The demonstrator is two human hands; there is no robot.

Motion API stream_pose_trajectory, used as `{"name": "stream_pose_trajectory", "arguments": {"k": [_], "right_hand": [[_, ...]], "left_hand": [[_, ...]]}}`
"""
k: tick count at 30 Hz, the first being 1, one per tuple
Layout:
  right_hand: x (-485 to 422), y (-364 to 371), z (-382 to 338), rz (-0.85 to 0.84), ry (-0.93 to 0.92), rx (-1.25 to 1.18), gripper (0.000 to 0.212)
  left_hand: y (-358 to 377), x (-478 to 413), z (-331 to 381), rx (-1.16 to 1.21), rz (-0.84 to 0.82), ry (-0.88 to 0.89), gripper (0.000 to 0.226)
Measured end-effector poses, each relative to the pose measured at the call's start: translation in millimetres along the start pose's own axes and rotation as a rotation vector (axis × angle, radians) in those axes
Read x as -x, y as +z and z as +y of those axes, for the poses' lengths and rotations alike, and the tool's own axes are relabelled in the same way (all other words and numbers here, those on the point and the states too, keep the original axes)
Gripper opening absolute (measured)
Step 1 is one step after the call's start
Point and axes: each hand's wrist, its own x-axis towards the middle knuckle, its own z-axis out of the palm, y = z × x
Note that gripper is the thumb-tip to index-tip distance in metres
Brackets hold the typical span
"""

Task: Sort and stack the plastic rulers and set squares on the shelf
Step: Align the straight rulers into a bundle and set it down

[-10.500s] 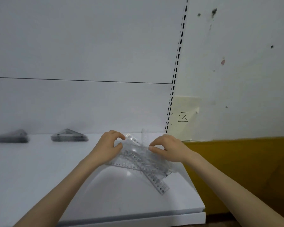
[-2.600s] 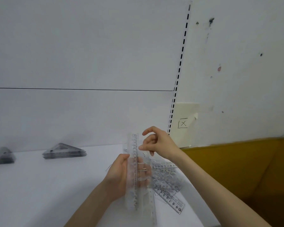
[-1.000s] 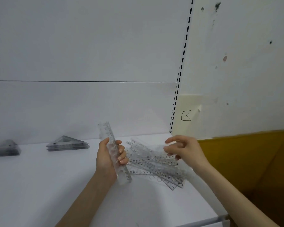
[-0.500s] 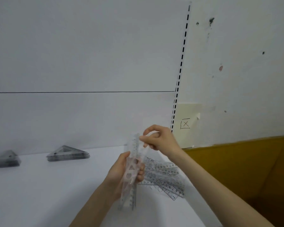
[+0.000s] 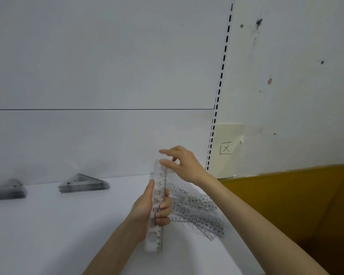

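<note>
My left hand grips a bundle of clear plastic rulers, held nearly upright above the white shelf. Its fingers wrap the front of the bundle, the thumb lies along the left edge. My right hand is at the bundle's top end, fingers stretched out and touching it with a fingertip. Several loose clear rulers lie fanned out on the shelf just right of my left hand. A stack of clear set squares sits at the back of the shelf, and a second stack lies at the far left.
The shelf's white back panel rises behind, with a slotted upright at its right end. Beyond it is a white wall carrying a pale note marked with an X. An ochre-brown surface lies right of the shelf, lower down.
Over the last second my right hand came up from the loose pile to the top of the bundle; my left hand turned the bundle upright. The right fingers have since spread from a pinch.
</note>
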Motion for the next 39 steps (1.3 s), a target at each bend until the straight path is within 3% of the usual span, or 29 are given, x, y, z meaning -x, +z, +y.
{"name": "stream_pose_trajectory", "arguments": {"k": [3, 5, 9, 14, 18, 20, 22, 27, 30, 33, 36, 39], "right_hand": [[20, -20, 16, -0.015, 0.058, -0.019, 0.037], [41, -33, 37, -0.15, 0.102, 0.079, 0.032], [75, -40, 62, -0.335, 0.183, 0.226, 0.045], [78, -32, 63, -0.276, 0.168, 0.316, 0.035], [72, -33, 64, -0.267, 0.185, 0.231, 0.024], [69, -37, 64, -0.229, 0.207, 0.133, 0.011], [68, -40, 64, -0.206, 0.249, 0.066, 0.018], [72, -53, 57, -0.098, 0.331, -0.012, 0.009], [76, -55, 44, -0.013, 0.375, -0.191, 0.006], [85, -45, 15, -0.006, 0.324, -0.32, 0.007], [94, -14, -17, 0.185, 0.182, -0.135, 0.006], [96, 28, -40, 0.453, -0.07, 0.331, 0.008]], "left_hand": [[-6, -5, 3, 0.088, 0.109, 0.112, 0.053], [-10, -8, 7, 0.124, 0.172, 0.179, 0.05], [-17, -12, 10, 0.175, 0.238, 0.256, 0.048], [-19, -14, 10, 0.175, 0.244, 0.274, 0.049], [-18, -13, 10, 0.161, 0.248, 0.277, 0.049], [-18, -14, 10, 0.172, 0.244, 0.276, 0.049], [-18, -14, 10, 0.183, 0.239, 0.272, 0.049], [-20, -15, 9, 0.208, 0.218, 0.275, 0.05], [-19, -15, 8, 0.215, 0.213, 0.285, 0.05], [-15, -16, 6, 0.199, 0.214, 0.282, 0.049], [-11, -19, 2, 0.201, 0.213, 0.323, 0.049], [-11, -23, 0, 0.214, 0.23, 0.336, 0.053]]}}
